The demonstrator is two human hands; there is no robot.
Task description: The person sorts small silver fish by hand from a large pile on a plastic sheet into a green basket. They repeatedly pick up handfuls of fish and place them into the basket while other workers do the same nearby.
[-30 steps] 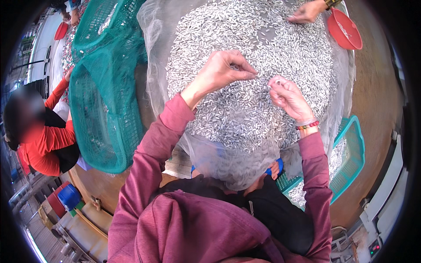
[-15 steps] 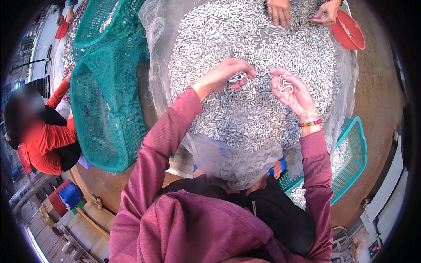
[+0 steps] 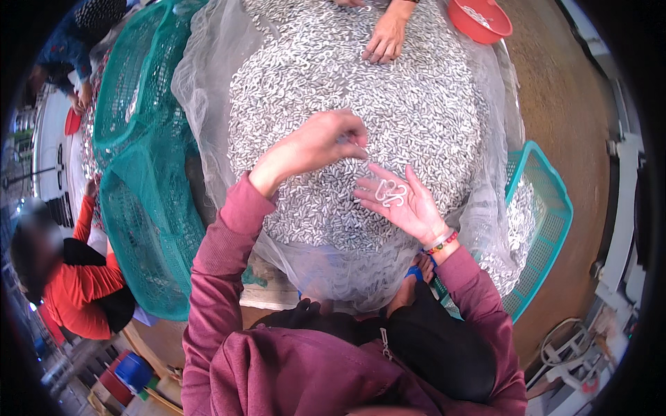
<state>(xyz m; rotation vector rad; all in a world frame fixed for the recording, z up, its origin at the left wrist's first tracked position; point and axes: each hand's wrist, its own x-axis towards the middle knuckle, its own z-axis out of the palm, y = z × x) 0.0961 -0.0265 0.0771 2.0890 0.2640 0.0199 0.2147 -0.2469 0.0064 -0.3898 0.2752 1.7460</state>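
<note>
Palm up and fingers stretched, my right hand (image 3: 409,201) carries a few white S-shaped hooks (image 3: 391,193). To its upper left, my left hand (image 3: 316,142) is held above the pile with curled fingers, thumb and fingertips close together. Whatever those fingers hold, if anything, is hidden and slightly blurred. Beneath both hands spreads a wide heap of small whitish-grey pieces (image 3: 312,83), lying on a sheer white mesh cloth (image 3: 198,76).
A co-worker's hand (image 3: 388,35) reaches into the heap's far side, near a red bowl (image 3: 479,21). A teal basket (image 3: 548,256) with white pieces stands at right. Large green mesh-covered baskets (image 3: 142,229) line the left, beside a person in red (image 3: 83,291).
My view has shifted, so the heap sits further left. My right hand has opened flat, baring the hooks on its palm. The hook seen in my left hand no longer shows.
</note>
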